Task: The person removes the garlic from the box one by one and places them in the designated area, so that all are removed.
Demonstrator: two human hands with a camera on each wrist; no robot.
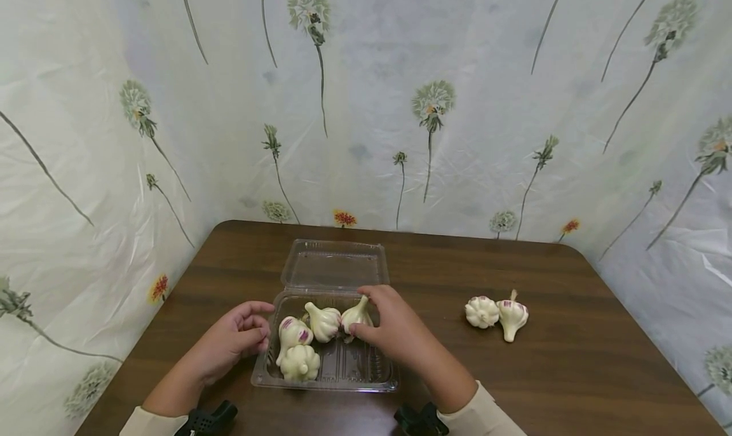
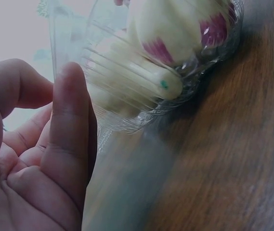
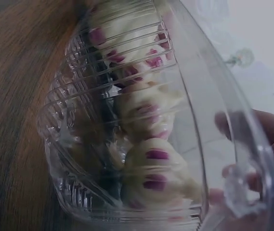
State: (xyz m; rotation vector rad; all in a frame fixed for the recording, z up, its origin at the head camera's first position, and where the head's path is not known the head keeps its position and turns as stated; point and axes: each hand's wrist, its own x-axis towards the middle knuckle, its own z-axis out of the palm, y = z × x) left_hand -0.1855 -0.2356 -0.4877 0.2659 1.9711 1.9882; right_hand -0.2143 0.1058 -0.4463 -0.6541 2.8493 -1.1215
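A clear plastic container sits on the table with its hinged lid tipped back. My left hand pinches its left rim with thumb and bent index finger; the other fingers are curled. Two purple-marked garlic bulbs lie inside along the left. Another garlic bulb sits near the back middle. My right hand is over the back right, its spread fingers around the stem of the rightmost garlic bulb. The right wrist view shows that bulb low inside the wall, fingertips above it.
Two more garlic bulbs lie side by side on the brown wooden table, right of the container. Behind the table hangs a pale flower-patterned sheet, which also covers both sides.
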